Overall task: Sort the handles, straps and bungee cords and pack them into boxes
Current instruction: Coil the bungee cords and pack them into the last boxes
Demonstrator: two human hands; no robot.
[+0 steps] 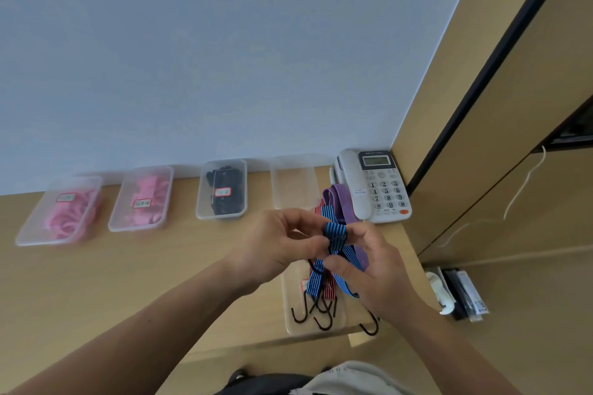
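both hands (282,244) (369,266) pinch the blue bungee cord (334,236) (folded), a phone (375,186) close behind, boxes (221,189) leftward.

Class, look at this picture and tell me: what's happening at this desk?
A person is bundling bungee cords. The left hand and right hand pinch a folded blue striped bungee cord, with a purple cord and a red cord alongside, over a clear box at the desk's near edge. Two boxes of pink items and a box of black items stand by the wall.
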